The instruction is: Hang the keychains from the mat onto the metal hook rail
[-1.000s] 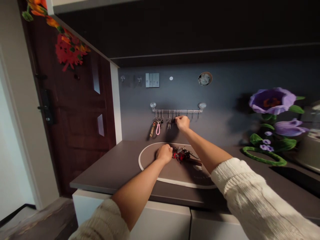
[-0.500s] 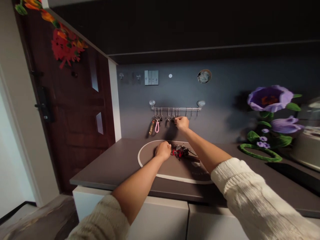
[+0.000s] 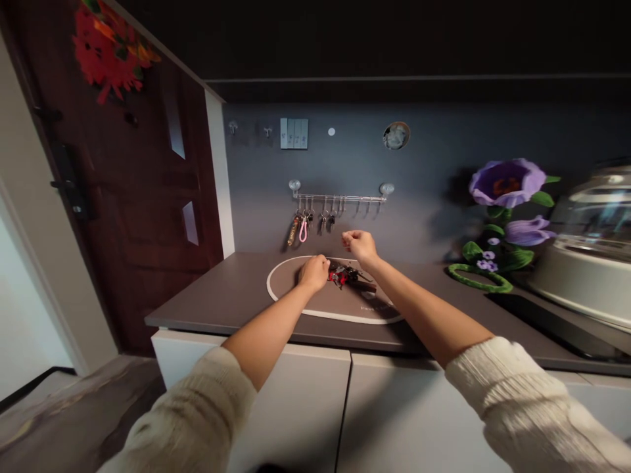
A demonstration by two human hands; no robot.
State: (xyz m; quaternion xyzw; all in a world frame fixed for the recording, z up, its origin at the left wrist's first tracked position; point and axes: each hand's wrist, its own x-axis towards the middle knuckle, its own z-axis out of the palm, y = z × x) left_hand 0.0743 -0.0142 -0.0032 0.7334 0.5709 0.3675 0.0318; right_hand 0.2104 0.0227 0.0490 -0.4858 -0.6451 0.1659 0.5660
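Note:
Below the clear hook rail (image 3: 340, 198) my right hand (image 3: 359, 246) is in the air, its fingers curled in and nothing showing from them. My left hand (image 3: 314, 272) is closed low over the brown mat (image 3: 290, 289), at the left side of a pile of keys (image 3: 348, 274) with red and dark pieces. What its fingers hold, if anything, is hidden. From the rail's left hooks hang a brown key fob (image 3: 292, 231), a pink loop strap (image 3: 303, 230) and bunches of keys (image 3: 324, 222). Another dark key bunch (image 3: 332, 220) hangs nearest my right hand.
The mat lies on a dark counter (image 3: 197, 295) above white cabinet doors (image 3: 290, 401). At the right stand a purple fabric flower (image 3: 507, 184), a domed appliance (image 3: 586, 269) and a black flat slab (image 3: 542, 322). A dark cabinet (image 3: 369, 39) overhangs. A red door (image 3: 138, 217) is at left.
My right hand has come away from the hooks and dropped lower, leaving the dark key bunch hanging there. My left hand stays by the pile. The camera view has shifted.

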